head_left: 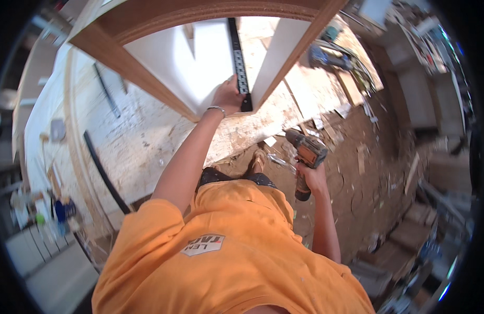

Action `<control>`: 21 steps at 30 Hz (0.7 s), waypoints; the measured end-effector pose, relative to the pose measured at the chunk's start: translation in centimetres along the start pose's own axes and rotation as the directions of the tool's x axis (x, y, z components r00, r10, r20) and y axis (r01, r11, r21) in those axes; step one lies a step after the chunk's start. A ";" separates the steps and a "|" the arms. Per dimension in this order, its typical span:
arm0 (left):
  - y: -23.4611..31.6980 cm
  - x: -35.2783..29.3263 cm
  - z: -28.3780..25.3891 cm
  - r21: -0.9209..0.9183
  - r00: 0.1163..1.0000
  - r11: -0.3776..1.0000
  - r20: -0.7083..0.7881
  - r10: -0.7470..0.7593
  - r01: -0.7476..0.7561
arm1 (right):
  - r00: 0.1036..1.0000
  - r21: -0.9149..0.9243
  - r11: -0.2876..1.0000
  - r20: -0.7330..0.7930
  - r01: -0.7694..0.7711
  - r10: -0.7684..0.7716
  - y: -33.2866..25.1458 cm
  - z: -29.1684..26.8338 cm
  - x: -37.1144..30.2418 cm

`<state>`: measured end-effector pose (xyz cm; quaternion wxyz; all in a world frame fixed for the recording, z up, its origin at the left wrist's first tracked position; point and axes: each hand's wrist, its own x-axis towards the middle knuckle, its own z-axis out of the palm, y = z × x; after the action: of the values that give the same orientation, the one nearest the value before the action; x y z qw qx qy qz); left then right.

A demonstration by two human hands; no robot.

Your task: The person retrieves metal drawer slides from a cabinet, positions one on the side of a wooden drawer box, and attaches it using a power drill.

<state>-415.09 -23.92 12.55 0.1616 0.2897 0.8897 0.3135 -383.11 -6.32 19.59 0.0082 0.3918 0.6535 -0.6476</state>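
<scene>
A wooden cabinet box [163, 89] with brown edges and white inner faces stands on the workbench in front of me. Along its inside lies a long black drawer slide [234, 44] with a row of slots. My left hand [229, 98] reaches into the box and grips the near end of this slide, fingers bent against it; some fingertips are hidden. Off to the right, over the floor, my right hand [313, 176] is wrapped round the handle of a cordless drill [310, 152]. The drill points up and away from me, apart from the box.
The pale, dust-covered workbench [142, 144] carries dark strips [103, 170] on the left. A blue power tool [328, 58] with cables lies at the back right. Scraps litter the brown floor [352, 193], and boards and boxes [409, 225] are piled farther right.
</scene>
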 end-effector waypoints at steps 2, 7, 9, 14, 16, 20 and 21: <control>1.5 -0.6 -0.1 0.052 0.998 0.997 0.015 -0.055 0.054 | 0.997 -0.017 1.000 0.078 0.022 -0.020 0.2 -1.0 1.9; 3.7 -5.8 1.7 0.251 0.967 0.943 -0.186 -0.175 0.219 | 0.959 -0.071 0.993 0.274 0.091 -0.068 -1.0 -1.2 3.9; 5.6 -8.1 2.6 0.154 0.958 0.947 -0.097 -0.269 0.281 | 0.955 -0.091 0.993 0.292 0.078 -0.048 -0.4 -1.5 4.4; 8.1 -13.4 5.2 -0.048 0.929 0.934 -0.098 -0.357 0.354 | 0.946 -0.097 0.995 0.324 0.024 0.009 0.8 -2.3 4.3; 8.7 -15.1 4.6 -0.096 0.923 0.918 0.023 -0.383 0.384 | 0.963 -0.096 0.995 0.268 0.005 0.021 0.6 -3.0 3.7; 8.0 -17.5 5.8 -0.282 0.934 0.893 0.038 -0.355 0.351 | 0.988 -0.019 0.994 0.115 0.105 -0.102 0.4 -3.6 2.4; 7.7 -17.6 5.6 -0.285 0.934 0.891 0.042 -0.356 0.353 | 0.990 -0.033 0.995 0.107 0.099 -0.095 0.0 -3.3 2.0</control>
<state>-395.51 -27.29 15.22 0.2515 0.0943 0.8732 0.4066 -382.86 -2.53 19.07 0.0186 0.3245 0.6826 -0.6545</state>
